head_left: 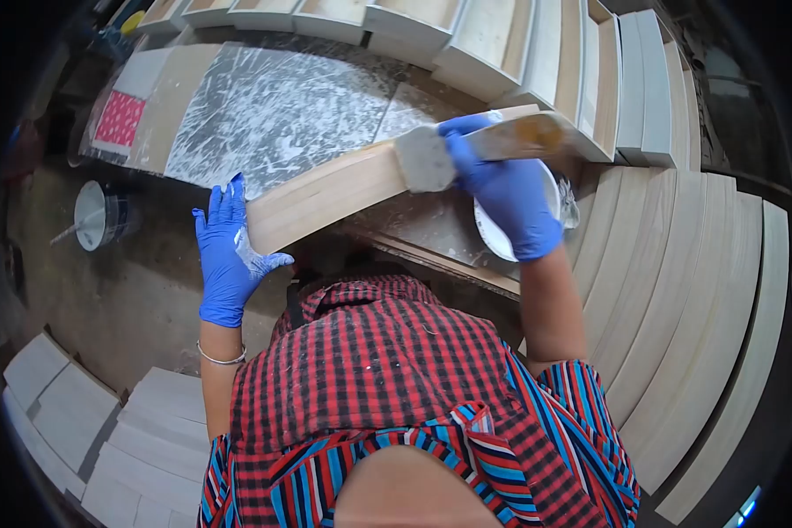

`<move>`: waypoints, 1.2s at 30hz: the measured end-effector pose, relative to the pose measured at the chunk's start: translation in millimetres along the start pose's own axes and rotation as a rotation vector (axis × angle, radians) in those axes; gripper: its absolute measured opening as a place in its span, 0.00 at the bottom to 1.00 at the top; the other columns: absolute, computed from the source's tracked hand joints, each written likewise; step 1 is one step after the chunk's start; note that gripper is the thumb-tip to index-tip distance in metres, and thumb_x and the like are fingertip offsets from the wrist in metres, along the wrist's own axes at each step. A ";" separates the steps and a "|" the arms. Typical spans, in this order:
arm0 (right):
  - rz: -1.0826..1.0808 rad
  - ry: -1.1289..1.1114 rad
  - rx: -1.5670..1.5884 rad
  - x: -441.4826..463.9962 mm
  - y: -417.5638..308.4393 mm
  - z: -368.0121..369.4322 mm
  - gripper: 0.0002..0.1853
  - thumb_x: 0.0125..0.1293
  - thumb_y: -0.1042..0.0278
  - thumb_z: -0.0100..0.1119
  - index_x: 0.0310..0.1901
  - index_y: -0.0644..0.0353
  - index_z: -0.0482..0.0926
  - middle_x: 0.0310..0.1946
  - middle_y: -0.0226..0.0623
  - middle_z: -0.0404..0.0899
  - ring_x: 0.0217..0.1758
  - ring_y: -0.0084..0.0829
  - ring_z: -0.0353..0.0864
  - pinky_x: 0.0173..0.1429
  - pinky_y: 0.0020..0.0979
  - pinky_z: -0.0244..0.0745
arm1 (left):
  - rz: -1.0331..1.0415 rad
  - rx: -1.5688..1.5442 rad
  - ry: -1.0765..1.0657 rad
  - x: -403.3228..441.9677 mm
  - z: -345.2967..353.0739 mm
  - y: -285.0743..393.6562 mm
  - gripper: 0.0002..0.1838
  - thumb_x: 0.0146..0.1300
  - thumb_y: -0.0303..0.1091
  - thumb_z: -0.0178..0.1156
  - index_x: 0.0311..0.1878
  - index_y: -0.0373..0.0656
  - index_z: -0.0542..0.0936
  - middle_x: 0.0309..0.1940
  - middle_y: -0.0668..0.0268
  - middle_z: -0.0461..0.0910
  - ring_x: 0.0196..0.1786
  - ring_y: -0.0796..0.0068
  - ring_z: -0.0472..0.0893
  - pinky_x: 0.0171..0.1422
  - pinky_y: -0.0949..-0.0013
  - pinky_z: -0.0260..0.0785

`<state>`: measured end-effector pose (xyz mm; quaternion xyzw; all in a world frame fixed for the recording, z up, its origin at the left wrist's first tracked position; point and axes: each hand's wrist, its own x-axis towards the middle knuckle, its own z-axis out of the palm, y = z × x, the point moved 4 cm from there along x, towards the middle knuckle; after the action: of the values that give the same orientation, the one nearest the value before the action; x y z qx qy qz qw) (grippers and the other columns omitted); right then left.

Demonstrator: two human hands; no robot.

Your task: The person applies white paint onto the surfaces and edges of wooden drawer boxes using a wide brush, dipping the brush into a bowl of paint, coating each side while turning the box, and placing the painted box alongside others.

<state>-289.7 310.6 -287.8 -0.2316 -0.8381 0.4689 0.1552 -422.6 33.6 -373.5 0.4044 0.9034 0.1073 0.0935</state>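
Past the checked apron (pixel 370 361), the left hand (pixel 227 257) stands spread wide against one end of a pale board (pixel 326 194), which slants partly over a table (pixel 282 106). The right hand (pixel 507 192) grips a scraper (pixel 426 159), its blade on the board, above a white bowl (pixel 495 234); boxes (pixel 487 48) stand farthest off.

blurred brown-stained tool (pixel 541 136), white container (pixel 495 232) partly hidden behind right hand (pixel 506 194), boxes (pixel 407 33) cut off at top edge

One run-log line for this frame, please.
left hand: spread at wooden piece end | right hand: gripping flat tool over it | white container: partly behind right hand
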 end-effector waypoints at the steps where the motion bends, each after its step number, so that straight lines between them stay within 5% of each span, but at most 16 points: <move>1: -0.062 -0.029 -0.073 1.8 -3.8 19.6 0.07 0.61 0.69 0.57 0.38 0.62 0.78 0.27 0.27 0.76 0.29 0.16 0.73 0.32 0.20 0.70 | -0.011 -0.016 0.001 -6.4 -2.6 -10.7 0.65 0.27 0.60 0.69 0.69 0.40 0.51 0.69 0.60 0.53 0.71 0.55 0.51 0.71 0.46 0.38; 2: 0.096 -0.067 -0.022 -2.6 -3.6 27.2 0.06 0.62 0.69 0.56 0.37 0.62 0.79 0.28 0.27 0.77 0.32 0.17 0.75 0.36 0.21 0.71 | -0.023 -0.033 0.006 -13.5 -2.6 -20.4 0.66 0.25 0.58 0.71 0.69 0.40 0.50 0.69 0.60 0.53 0.71 0.55 0.51 0.71 0.47 0.39; 6: 0.113 -0.045 0.092 -16.0 -46.5 56.4 0.07 0.62 0.69 0.55 0.38 0.62 0.78 0.30 0.29 0.78 0.32 0.18 0.75 0.37 0.22 0.71 | -0.005 -0.255 0.084 -34.4 1.3 -57.6 0.67 0.23 0.53 0.74 0.69 0.38 0.49 0.69 0.54 0.52 0.70 0.52 0.53 0.72 0.54 0.44; 9: -0.094 -0.182 -0.049 -20.8 -70.4 106.4 0.07 0.62 0.69 0.55 0.37 0.62 0.78 0.30 0.28 0.77 0.31 0.17 0.74 0.36 0.22 0.71 | 0.074 -0.547 0.123 -40.1 21.1 -72.5 0.67 0.25 0.46 0.77 0.68 0.32 0.47 0.67 0.45 0.52 0.68 0.51 0.56 0.70 0.64 0.50; 11: 0.097 -0.256 0.072 -23.9 -63.4 138.7 0.06 0.62 0.70 0.55 0.37 0.62 0.78 0.29 0.28 0.77 0.31 0.18 0.75 0.36 0.22 0.71 | -0.072 -0.835 -0.025 -41.7 29.7 -68.7 0.66 0.29 0.42 0.77 0.69 0.32 0.45 0.67 0.46 0.54 0.68 0.54 0.59 0.70 0.64 0.53; 15: 0.021 -0.137 0.035 -31.6 -90.1 144.7 0.06 0.62 0.70 0.54 0.37 0.62 0.77 0.30 0.28 0.77 0.30 0.17 0.74 0.34 0.21 0.71 | 0.037 -0.791 0.124 -43.6 48.5 -81.3 0.63 0.33 0.36 0.76 0.69 0.34 0.43 0.66 0.48 0.56 0.66 0.58 0.62 0.68 0.66 0.56; 24: 0.186 0.001 -0.156 -32.3 -68.8 110.4 0.13 0.66 0.62 0.52 0.45 0.61 0.77 0.29 0.26 0.76 0.25 0.16 0.71 0.30 0.20 0.69 | 0.085 -1.004 0.090 -38.4 51.7 -84.8 0.60 0.33 0.35 0.76 0.69 0.36 0.49 0.67 0.53 0.56 0.67 0.59 0.60 0.70 0.66 0.53; 27: 0.168 -0.032 -0.310 -35.2 -64.1 130.6 0.13 0.64 0.62 0.56 0.44 0.62 0.78 0.29 0.27 0.77 0.27 0.16 0.73 0.33 0.22 0.70 | 0.106 -0.938 0.109 -37.4 54.0 -86.4 0.58 0.34 0.37 0.76 0.68 0.36 0.51 0.66 0.53 0.57 0.67 0.60 0.61 0.69 0.66 0.54; 29: -0.048 -0.034 -0.360 -40.6 -76.2 153.3 0.13 0.63 0.62 0.57 0.43 0.63 0.78 0.30 0.29 0.78 0.31 0.18 0.75 0.37 0.23 0.72 | 0.101 -0.944 0.114 -38.2 57.5 -86.5 0.56 0.35 0.39 0.76 0.68 0.36 0.53 0.65 0.53 0.60 0.66 0.60 0.62 0.69 0.66 0.55; 30: 0.101 -0.042 -0.167 -44.2 -77.2 167.4 0.13 0.63 0.63 0.56 0.43 0.63 0.78 0.31 0.30 0.79 0.35 0.19 0.77 0.41 0.24 0.72 | 0.100 -0.942 0.115 -38.1 56.8 -86.1 0.56 0.35 0.39 0.76 0.68 0.36 0.53 0.65 0.53 0.60 0.66 0.60 0.62 0.69 0.66 0.55; 36: -0.073 -0.309 0.002 -55.6 -107.9 237.6 0.11 0.62 0.66 0.57 0.43 0.62 0.77 0.34 0.30 0.78 0.35 0.19 0.76 0.42 0.23 0.72 | 0.031 -1.024 0.066 -37.5 66.8 -89.0 0.55 0.36 0.39 0.76 0.67 0.35 0.54 0.63 0.53 0.62 0.64 0.60 0.65 0.68 0.66 0.56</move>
<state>-382.3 62.4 -319.3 -0.1257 -0.8594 0.4938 0.0417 -444.3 -44.5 -458.5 0.3163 0.7314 0.5502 0.2494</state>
